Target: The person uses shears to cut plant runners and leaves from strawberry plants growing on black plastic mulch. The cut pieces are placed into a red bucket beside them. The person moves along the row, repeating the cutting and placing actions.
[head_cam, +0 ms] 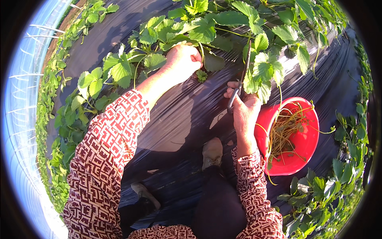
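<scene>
My left hand (185, 61) reaches in at the base of a strawberry plant (206, 30), its thumb and fingertips closed on a green stem (202, 52). A small green leaf cluster (201, 76) lies just below those fingertips. Farther right, my right hand (246, 104) holds a pair of scissors (238, 89) by the dark handles, blades pointing up and away from me beside strawberry leaves (264, 70). Whether the blades are parted cannot be told. Right of my right wrist, a red plastic bucket (307, 149) tilts towards me, with cut runners and stems (286, 131) inside, some hanging over its rim.
Black plastic mulch film (173, 119) covers the ground, and my shoes (212, 152) stand on it. More strawberry rows run along the left (44, 119) and the lower right (325, 191). A translucent plastic greenhouse wall (22, 89) curves along the far left.
</scene>
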A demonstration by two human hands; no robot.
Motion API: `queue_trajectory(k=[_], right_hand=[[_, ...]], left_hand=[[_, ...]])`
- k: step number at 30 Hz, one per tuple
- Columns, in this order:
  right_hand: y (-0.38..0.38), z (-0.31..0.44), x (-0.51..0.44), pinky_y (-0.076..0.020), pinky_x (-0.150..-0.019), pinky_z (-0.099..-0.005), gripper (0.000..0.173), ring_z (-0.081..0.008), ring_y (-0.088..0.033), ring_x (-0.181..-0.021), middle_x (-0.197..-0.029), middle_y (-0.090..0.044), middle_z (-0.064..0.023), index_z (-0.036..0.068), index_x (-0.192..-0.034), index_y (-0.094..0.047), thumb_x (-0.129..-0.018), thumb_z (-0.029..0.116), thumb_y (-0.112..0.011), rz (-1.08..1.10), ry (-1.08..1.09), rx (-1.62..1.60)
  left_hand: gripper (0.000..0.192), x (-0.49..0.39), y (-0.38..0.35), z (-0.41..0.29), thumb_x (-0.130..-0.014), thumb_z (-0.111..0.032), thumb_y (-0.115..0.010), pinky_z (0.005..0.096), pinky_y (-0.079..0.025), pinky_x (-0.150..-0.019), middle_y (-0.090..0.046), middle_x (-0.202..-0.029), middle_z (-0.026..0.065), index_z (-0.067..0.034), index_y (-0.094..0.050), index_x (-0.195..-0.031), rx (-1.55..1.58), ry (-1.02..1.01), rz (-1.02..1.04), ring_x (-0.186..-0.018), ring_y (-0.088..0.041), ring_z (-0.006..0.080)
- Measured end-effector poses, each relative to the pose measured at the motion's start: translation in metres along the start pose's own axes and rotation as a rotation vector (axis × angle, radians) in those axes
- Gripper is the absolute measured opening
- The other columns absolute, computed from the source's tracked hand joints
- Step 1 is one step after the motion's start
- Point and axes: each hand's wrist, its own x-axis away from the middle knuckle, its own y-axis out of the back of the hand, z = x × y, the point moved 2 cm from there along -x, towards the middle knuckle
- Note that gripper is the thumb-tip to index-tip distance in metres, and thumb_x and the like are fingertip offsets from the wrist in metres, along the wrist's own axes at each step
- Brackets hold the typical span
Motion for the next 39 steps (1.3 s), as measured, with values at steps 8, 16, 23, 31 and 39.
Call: queue_trajectory(k=[8,16,23,31,39], right_hand=[[0.005,-0.005,-0.001,-0.056,-0.066,-0.0256,0.031,-0.0129,-0.068,-0.076,-0.1,-0.071,-0.0088,-0.002,-0.122,-0.059,-0.092,-0.006,-0.067,-0.001,0.062,-0.101],[0.006,-0.007,0.003,-0.0558,-0.066,-0.0247,0.028,-0.0121,-0.067,-0.075,-0.098,-0.071,-0.0077,-0.002,-0.12,-0.062,-0.093,-0.004,-0.068,0.0,0.021,-0.079],[0.005,-0.01,0.003,-0.0567,-0.067,-0.0255,0.027,-0.0119,-0.067,-0.076,-0.098,-0.071,-0.008,-0.004,-0.119,-0.062,-0.093,-0.002,-0.07,0.012,0.049,-0.115],[0.003,-0.008,0.004,-0.0562,-0.067,-0.0251,0.027,-0.0115,-0.066,-0.077,-0.097,-0.07,-0.0072,-0.003,-0.118,-0.061,-0.093,-0.003,-0.07,0.017,0.059,-0.092],[0.003,-0.007,0.005,-0.0591,-0.071,-0.0266,0.033,-0.0131,-0.067,-0.079,-0.098,-0.07,-0.0104,-0.005,-0.123,-0.059,-0.091,-0.003,-0.069,0.005,0.014,-0.012]], left_hand=[[0.014,0.022,-0.009,-0.003,-0.076,-0.018,-0.084,0.0356,-0.047,-0.055,-0.063,-0.059,0.002,-0.012,-0.072,-0.079,-0.274,0.012,-0.167,-0.054,-0.061,0.0167],[0.009,0.028,-0.007,0.004,-0.081,-0.016,-0.078,0.033,-0.047,-0.054,-0.064,-0.059,0.0032,-0.01,-0.071,-0.082,-0.099,0.048,-0.215,-0.054,-0.06,0.0147],[0.012,0.045,-0.004,0.005,-0.084,-0.006,-0.072,0.0295,-0.049,-0.058,-0.07,-0.073,0.0042,-0.004,-0.072,-0.097,-0.04,0.051,-0.219,-0.059,-0.061,0.0109],[0.008,0.048,-0.002,-0.033,-0.087,-0.005,-0.074,0.0259,-0.049,-0.057,-0.067,-0.075,0.0025,-0.004,-0.071,-0.094,0.042,-0.069,-0.285,-0.06,-0.059,0.0087],[0.011,0.03,-0.001,-0.037,-0.086,-0.012,-0.066,0.0386,-0.056,-0.067,-0.062,-0.097,0.006,-0.007,-0.07,-0.095,-0.433,-0.644,0.183,-0.082,-0.067,0.0256]])
